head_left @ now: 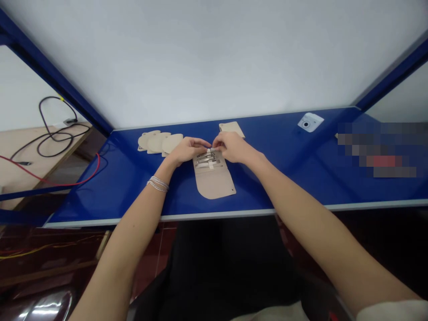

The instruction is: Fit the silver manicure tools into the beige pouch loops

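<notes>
A beige leatherette case [214, 183] lies open on the blue table [284, 178], its rounded end toward me. Several slim metal tools [205, 159] sit in a row under pale straps on it, probably a manicure set. My left hand [187, 150] and my right hand [230, 147] meet over the case's upper end. Their fingertips pinch the top of a metal tool, and the fingers hide part of it. Behind my left hand lie overlapping round-ended beige pieces [157, 142]. A rectangular beige piece [232, 129] lies behind my right hand.
A small white round-lensed device [310, 122] lies at the table's back right, and a pixelated patch covers the far right. The table's pale front edge [160, 217] runs in front of me. A wooden bench with black and red cables [43, 142] is at the left.
</notes>
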`<state>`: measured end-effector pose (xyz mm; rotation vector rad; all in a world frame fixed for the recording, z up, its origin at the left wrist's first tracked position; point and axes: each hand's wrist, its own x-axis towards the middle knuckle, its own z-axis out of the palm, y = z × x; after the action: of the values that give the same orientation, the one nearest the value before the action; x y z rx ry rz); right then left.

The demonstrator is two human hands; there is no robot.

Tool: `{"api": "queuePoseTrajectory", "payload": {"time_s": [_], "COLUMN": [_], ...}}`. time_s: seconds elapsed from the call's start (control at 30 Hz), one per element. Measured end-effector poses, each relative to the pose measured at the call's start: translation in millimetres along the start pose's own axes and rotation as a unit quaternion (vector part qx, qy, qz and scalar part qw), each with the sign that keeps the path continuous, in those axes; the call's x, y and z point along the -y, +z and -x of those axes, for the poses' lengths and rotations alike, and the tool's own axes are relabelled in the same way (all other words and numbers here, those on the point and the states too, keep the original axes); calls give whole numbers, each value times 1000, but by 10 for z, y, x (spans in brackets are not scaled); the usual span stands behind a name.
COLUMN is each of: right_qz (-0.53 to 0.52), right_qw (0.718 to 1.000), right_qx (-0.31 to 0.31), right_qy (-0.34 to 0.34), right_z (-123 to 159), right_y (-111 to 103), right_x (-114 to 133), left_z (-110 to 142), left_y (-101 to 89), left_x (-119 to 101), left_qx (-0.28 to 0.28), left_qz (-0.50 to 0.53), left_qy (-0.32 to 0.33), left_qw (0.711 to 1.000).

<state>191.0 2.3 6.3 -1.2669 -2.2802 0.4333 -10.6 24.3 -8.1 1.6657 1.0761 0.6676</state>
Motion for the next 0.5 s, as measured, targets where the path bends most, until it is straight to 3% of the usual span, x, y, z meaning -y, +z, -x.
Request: {"api": "queuePoseTrajectory", "payload": {"time_s": [0.5], "right_qz": [-17], "right_qw": [1000], "right_qx": [-19], "right_qy": [12], "right_z": [6], "right_y": [47], "right_x": [-16], "left_z": [12], "left_y": [10], "left_x": [-30], "left_qx": [15], "left_qz": [23], "left_qy": [11], "left_qw": [1000]}}
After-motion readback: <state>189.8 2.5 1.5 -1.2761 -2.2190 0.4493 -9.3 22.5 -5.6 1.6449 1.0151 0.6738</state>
